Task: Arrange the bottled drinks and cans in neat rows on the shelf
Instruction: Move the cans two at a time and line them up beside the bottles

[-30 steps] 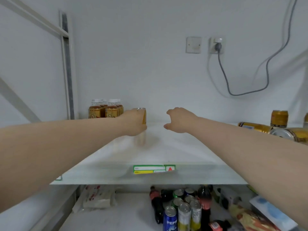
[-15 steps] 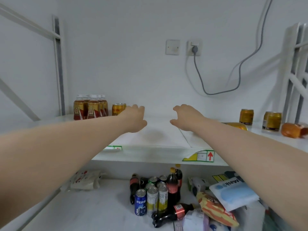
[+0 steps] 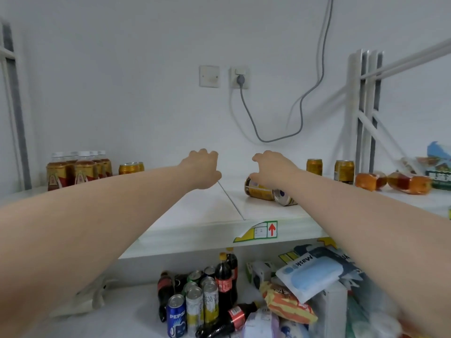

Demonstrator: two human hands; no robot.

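Note:
On the white shelf (image 3: 195,237), several amber tea bottles (image 3: 80,169) stand grouped at the far left, with a gold can (image 3: 130,168) upright beside them. My left hand (image 3: 202,169) hovers over the shelf's middle, loosely curled and empty. My right hand (image 3: 273,169) reaches down onto a gold can lying on its side (image 3: 258,190), fingertips at its far end; a second lying can (image 3: 284,200) rests against it. Two more gold cans (image 3: 314,167) (image 3: 344,170) stand behind, and two tea bottles (image 3: 371,181) (image 3: 407,182) lie at the right.
The lower shelf holds a Pepsi can (image 3: 176,315), other cans, cola bottles (image 3: 224,281), a mask pack (image 3: 310,272) and a snack bag (image 3: 288,303). A grey cable (image 3: 268,140) hangs on the wall. White frame posts (image 3: 366,118) rise at the right.
My left hand let go of the gold can beside the tea bottles and drew right. The view swung right, and my right hand moved onto the lying gold can.

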